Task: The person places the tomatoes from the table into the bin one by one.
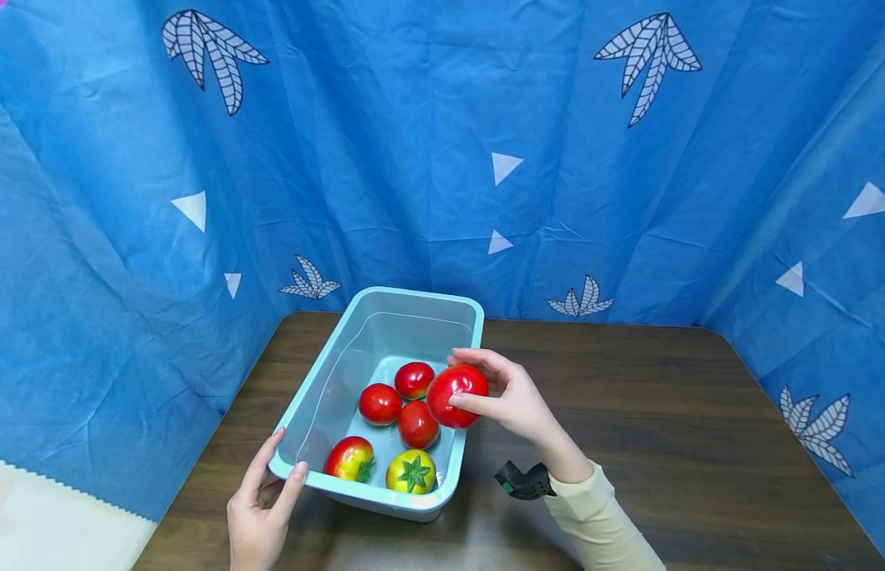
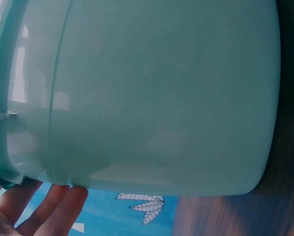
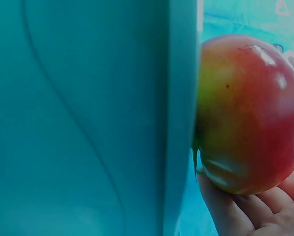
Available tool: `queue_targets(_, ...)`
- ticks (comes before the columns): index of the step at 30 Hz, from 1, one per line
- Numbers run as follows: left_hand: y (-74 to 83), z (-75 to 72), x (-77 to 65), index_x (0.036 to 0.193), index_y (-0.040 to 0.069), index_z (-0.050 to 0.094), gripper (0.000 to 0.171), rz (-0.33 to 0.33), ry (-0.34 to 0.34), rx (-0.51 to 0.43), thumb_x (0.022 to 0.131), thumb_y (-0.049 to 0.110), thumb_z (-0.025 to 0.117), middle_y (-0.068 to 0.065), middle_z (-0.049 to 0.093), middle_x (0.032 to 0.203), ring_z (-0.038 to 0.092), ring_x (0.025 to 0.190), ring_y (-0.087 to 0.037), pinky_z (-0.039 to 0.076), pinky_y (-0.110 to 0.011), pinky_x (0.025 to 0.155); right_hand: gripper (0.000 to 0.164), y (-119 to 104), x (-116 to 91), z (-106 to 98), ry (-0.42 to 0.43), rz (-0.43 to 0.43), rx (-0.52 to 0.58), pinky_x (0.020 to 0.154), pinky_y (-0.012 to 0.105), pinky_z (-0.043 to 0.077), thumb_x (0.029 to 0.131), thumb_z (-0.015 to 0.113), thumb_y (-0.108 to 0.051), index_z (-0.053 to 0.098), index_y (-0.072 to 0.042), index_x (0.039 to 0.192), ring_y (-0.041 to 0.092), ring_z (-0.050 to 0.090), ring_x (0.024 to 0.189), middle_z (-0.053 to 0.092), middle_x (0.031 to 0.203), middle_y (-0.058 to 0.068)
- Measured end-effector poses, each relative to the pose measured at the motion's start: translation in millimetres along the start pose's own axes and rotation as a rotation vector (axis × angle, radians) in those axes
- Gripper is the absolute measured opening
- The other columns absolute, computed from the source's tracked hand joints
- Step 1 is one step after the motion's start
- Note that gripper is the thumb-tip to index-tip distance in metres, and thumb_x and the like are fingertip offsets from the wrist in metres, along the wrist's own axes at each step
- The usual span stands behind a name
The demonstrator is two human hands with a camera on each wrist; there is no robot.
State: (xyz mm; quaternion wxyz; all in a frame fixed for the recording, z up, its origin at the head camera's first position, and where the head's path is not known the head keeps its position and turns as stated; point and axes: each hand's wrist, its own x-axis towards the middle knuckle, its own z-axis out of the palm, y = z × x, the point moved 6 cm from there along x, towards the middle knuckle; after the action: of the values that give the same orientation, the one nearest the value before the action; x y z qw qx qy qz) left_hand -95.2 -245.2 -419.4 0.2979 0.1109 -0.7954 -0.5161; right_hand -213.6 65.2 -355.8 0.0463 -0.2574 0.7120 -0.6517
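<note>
A light blue plastic bin stands on the table, its long sides running away from me. My left hand grips its near left corner, thumb on the near rim; in the left wrist view, fingers touch the outside below the rim. My right hand holds a glossy red tomato between thumb and fingers, over the bin's right rim. The right wrist view shows this tomato's yellow-green patch and a bit of green calyx, partly hidden by the bin wall. Several tomatoes lie inside, including a yellow one with a green calyx.
The dark wooden table extends to the right of the bin. A blue patterned cloth hangs behind and at both sides. Pale fabric shows at the lower left. A black wrist device sits at the right wrist.
</note>
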Motion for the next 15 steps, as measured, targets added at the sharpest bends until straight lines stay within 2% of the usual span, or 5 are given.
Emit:
queue_targets(9, 0.4, 0.4, -0.5, 0.131, 0.014, 0.057, 0.056, 0.016, 0.002, -0.014, 0.079, -0.003, 0.072, 0.013, 0.058, 0.114, 0.061, 0.089, 0.003, 0.048, -0.010, 0.068, 0.059, 6, 0, 14, -0.039, 0.026, -0.022, 0.078, 0.036, 0.054, 0.078, 0.076, -0.014, 0.052, -0.015, 0.132, 0.030, 0.052, 0.113, 0.053, 0.129, 0.006)
queue_targets(15, 1.1, 0.0, -0.5, 0.130, 0.015, 0.058, 0.055, 0.009, 0.007, -0.001, 0.080, -0.001, 0.072, 0.011, 0.058, 0.115, 0.060, 0.090, 0.005, 0.047, -0.010, 0.069, 0.056, 7, -1, 17, -0.074, -0.005, -0.015, 0.092, 0.037, 0.046, 0.082, 0.073, -0.016, 0.050, -0.009, 0.133, 0.025, 0.052, 0.119, 0.052, 0.133, 0.011)
